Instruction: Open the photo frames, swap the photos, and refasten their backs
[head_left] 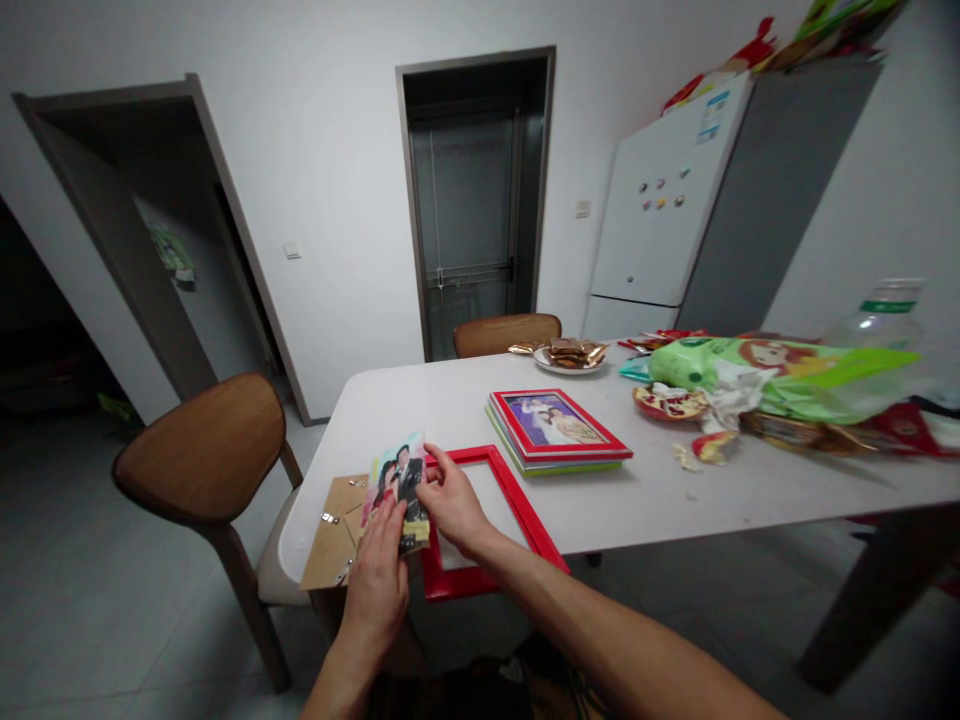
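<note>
Between my two hands is a photo point(409, 472) of two people, tilted above the table edge. My left hand point(379, 565) grips its lower left side, fingers laid over the front. On the right edge, my right hand point(450, 500) pinches it with the thumb in front. Under and right of it lies a red picture frame point(525, 510) without a backing, the table showing through. A brown backing board point(326, 540) with metal clips rests at the left, partly covered by the photo. Farther back, a stack of framed pictures point(555, 425) has a red-framed photo on top.
The white table point(637, 510) carries a plate point(574, 368) of wrapped snacks, a cut pomegranate point(670, 402), peel point(714, 447), a green plastic bag point(795, 375) and a clear bottle point(877, 325). Wooden chairs point(206, 450) stand left and behind. A fridge point(660, 200) is at back right.
</note>
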